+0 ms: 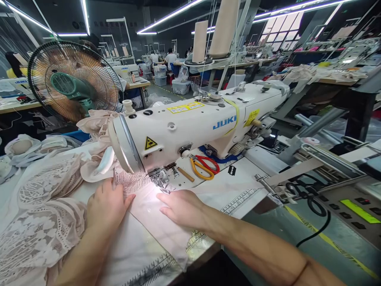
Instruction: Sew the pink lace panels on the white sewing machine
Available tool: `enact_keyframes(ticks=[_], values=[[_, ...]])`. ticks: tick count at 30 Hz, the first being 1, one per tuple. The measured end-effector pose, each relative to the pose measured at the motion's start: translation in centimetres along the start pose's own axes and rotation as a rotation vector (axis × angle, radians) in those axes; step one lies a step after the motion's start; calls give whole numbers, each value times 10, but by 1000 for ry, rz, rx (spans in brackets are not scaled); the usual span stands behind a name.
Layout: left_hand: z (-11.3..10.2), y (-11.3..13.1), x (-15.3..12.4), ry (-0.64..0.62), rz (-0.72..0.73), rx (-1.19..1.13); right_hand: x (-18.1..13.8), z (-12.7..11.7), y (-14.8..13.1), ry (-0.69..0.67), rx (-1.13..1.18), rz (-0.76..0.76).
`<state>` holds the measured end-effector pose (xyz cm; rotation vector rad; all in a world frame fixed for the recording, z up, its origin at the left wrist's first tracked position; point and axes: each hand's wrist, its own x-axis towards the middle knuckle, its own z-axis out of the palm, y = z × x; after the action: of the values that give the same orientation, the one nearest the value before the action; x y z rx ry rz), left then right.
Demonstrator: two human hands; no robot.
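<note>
Under the presser foot (pixel 160 178) of a white sewing machine (pixel 178 127) lies a pale pink fabric panel (pixel 160 226), with pink lace (pixel 131 180) joining it at the upper left. My left hand (pixel 107 204) rests over the lace's near edge, its fingers laid down and the thumb spread onto the panel. Right of the presser foot, my right hand (pixel 183 206) has index finger and thumb on the panel, the other fingers curled under. The needle's tip is too small to make out. The panel's loose end hangs toward the table's front edge.
Lace pieces (pixel 50 222) pile up at left, with bra cups (pixel 20 147) behind. Scissors (pixel 205 167) with red and orange handles and a black blade (pixel 232 171) lie under the machine arm. A fan (pixel 74 81) stands behind left; a control panel (pixel 354 212) is at right.
</note>
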<state>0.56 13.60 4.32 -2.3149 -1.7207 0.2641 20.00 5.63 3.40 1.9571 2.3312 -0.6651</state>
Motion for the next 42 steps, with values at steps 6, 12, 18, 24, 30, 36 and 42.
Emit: enact_keyframes(ticks=[6,12,18,24,30,36,42], values=[[7,-7,4,76,33,-59,3,5,2,24,7,-1],[15,-12,15,88,-9,-132,1,5,1,32,-2,-11],[16,-14,20,136,-68,-121,-2,3,1,40,10,-23],[26,7,-6,418,224,-297,-16,7,16,102,24,-177],[34,43,-34,457,783,-257,-49,23,39,145,11,-244],[23,46,-36,94,794,-216,-60,31,40,156,-24,-270],[20,39,-35,76,767,-207,-55,31,37,128,-26,-261]])
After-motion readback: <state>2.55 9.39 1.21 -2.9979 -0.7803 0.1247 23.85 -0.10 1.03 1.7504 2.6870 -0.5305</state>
